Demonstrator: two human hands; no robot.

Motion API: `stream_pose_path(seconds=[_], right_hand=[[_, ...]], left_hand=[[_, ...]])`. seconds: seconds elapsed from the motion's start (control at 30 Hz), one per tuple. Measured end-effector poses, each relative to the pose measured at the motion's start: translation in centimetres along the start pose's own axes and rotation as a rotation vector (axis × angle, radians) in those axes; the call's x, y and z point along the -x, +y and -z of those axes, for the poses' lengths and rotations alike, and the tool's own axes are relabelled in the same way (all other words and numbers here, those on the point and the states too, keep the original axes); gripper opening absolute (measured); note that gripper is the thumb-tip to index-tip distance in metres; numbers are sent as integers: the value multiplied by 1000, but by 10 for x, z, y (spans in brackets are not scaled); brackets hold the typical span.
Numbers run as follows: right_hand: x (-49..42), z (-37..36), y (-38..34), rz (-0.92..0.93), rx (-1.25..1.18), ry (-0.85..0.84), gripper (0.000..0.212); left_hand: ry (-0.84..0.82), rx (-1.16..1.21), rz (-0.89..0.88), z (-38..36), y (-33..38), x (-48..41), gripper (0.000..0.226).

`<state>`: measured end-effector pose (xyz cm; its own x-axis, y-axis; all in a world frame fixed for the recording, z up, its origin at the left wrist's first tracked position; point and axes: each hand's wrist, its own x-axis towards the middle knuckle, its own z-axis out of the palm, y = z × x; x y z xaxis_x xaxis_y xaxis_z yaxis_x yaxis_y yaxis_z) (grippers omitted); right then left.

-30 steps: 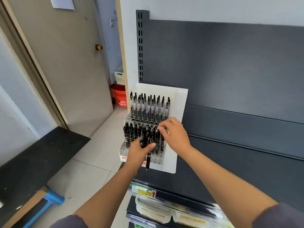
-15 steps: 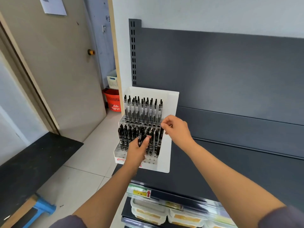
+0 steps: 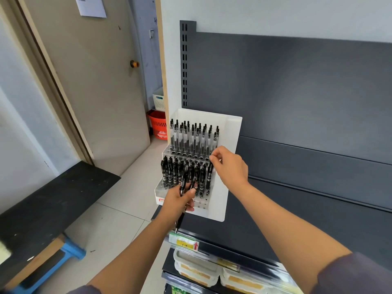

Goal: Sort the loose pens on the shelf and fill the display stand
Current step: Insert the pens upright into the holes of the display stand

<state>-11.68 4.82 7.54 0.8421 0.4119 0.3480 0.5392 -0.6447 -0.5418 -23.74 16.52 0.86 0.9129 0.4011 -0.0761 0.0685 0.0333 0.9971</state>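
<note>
Shelf (image 3: 297,209) carries white stand (image 3: 232,132) at its left end. Both tiers are packed w/ upright pens (image 3: 194,139); some front holes look free. Left grip (image 3: 180,198) wraps a small bunch of loose pens (image 3: 182,185) just in front of lower tier, tips down, one hanging below the fist. Right grip (image 3: 230,166) has thumb & forefinger pressed together at lower tier's right end; can't tell what it pinches, if anything. Risks: the low pen could slip from the bunch & drop past shelf edge. Rows are v. tight, so a wrist knock may tip neighbours.
</note>
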Motion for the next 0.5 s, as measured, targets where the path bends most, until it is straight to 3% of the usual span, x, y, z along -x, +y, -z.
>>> stream_pose_path(seconds=[0.2,0.3,0.4,0.5], right_hand=[[2,-13,8,94,171,-90,16],[4,-21,15,78,255,-79,20],[5,-25,17,59,262,-77,19],[5,-25,17,29,217,-100,17]], left_hand=[[12,2,-7,0,0,2,9],[8,-13,-1,0,-1,1,20],[-11,-9,2,-1,-2,0,11],[-6,30,13,-4,-4,-1,16]])
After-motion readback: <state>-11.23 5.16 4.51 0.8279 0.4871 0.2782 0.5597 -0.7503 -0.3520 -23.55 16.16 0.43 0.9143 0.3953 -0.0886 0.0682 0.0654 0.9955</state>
